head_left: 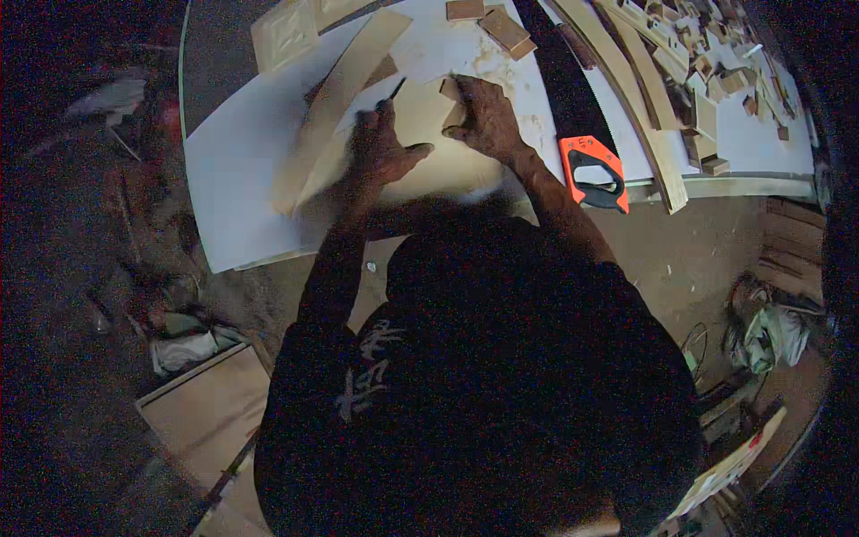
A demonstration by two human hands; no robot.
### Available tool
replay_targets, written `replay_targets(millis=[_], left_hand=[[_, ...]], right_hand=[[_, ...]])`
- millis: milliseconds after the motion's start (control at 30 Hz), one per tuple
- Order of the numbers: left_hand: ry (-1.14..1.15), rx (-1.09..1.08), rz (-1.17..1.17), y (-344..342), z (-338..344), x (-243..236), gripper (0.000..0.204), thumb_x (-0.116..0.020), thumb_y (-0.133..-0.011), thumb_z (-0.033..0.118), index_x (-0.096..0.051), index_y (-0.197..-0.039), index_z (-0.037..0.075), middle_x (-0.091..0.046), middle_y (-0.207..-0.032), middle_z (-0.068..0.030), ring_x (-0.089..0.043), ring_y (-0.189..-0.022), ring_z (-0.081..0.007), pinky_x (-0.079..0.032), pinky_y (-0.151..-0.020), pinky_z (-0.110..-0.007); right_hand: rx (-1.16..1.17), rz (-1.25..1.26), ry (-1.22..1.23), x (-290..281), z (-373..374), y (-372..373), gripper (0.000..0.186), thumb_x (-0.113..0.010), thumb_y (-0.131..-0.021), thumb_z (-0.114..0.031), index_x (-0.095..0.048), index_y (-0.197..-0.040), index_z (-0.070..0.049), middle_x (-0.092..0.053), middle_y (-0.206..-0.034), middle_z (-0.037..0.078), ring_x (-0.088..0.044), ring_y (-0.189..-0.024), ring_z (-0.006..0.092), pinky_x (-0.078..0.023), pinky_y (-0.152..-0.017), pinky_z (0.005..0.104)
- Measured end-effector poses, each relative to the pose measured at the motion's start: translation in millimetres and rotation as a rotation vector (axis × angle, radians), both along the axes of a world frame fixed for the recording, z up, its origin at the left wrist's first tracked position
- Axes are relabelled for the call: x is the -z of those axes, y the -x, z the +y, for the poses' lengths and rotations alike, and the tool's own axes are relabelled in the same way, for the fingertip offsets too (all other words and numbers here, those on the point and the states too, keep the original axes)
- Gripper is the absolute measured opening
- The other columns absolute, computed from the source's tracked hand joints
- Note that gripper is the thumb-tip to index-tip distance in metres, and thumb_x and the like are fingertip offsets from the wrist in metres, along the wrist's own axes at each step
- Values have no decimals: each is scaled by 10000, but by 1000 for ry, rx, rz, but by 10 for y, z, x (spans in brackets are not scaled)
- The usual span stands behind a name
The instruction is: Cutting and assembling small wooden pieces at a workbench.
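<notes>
Over a pale wooden board (438, 170) on the white table, my left hand (386, 150) has its thumb stretched toward the right and its fingers curled. A thin dark pencil-like stick (397, 88) juts up from those fingers; its exact kind is too dim to tell. To the right, my right hand (490, 121) bends its fingers and thumb round the edge of a small light wooden piece (454, 107) standing on the board. Part of that piece is hidden by the fingers. A long light plank (349, 76) lies left of my left hand, at a slant.
A handsaw with an orange and black handle (595, 174) lies right of my right forearm. Small brown wood blocks (507, 33) sit at the far side. Long wooden strips (640, 98) and a heap of offcuts (716, 80) cover the right. A framed panel (206, 403) stands low left.
</notes>
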State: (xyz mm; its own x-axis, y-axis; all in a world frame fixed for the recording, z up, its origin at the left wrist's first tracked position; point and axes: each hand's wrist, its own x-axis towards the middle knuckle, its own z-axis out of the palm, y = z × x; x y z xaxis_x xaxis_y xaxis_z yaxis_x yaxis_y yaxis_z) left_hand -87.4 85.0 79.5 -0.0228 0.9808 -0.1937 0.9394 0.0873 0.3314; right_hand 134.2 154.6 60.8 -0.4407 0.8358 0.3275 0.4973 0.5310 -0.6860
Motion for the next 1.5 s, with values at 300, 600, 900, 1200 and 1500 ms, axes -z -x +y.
replay_targets(millis=[300, 600, 900, 1200, 1500], left_hand=[[-171, -5, -71, -88, 214, 167, 1140, -808, -668, 511, -201, -1466, -31, -306, -1449, -349, -312, -1316, -549, -278, -1102, -592], [-222, -40, 54, -197, 186, 128, 1073, -818, -670, 475, -249, -1501, 104, -483, -1296, -195, -524, -1062, -441, -420, -923, -545], [-304, -22, -40, -123, 186, 250, 1034, -823, -669, 468, -306, -1453, 37, -505, -1293, -229, -536, -1096, -435, -420, -948, -528], [-339, -50, -101, -159, 168, 158, 1056, -862, -625, 494, -357, -1398, -17, -523, -1286, -278, -515, -1158, -452, -413, -993, -518], [-273, -125, -144, -162, 153, 167, 1063, -875, -606, 485, -361, -1392, -13, -550, -1249, -273, -536, -1125, -445, -433, -969, -520]], right_hand=[[-3, -25, 67, 150, 53, -14, 936, -891, -551, -325, -478, -1352, -71, -570, -1249, 155, -517, -1162, 377, -450, -961, 476], [17, 56, -6, 161, 31, -41, 939, -898, -537, -307, -494, -1349, -63, -595, -1224, 169, -550, -1126, 383, -465, -954, 458], [35, 89, 30, 139, 54, -25, 839, -873, -538, -287, -556, -1289, -85, -633, -1176, 152, -587, -1076, 370, -482, -937, 470], [47, 70, 13, 56, 28, -40, 816, -872, -526, -246, -568, -1268, -93, -641, -1170, 131, -593, -1081, 353, -499, -928, 454], [41, 84, -39, 117, 29, -40, 823, -870, -534, -260, -565, -1279, -96, -646, -1161, 126, -594, -1079, 348, -484, -931, 451]])
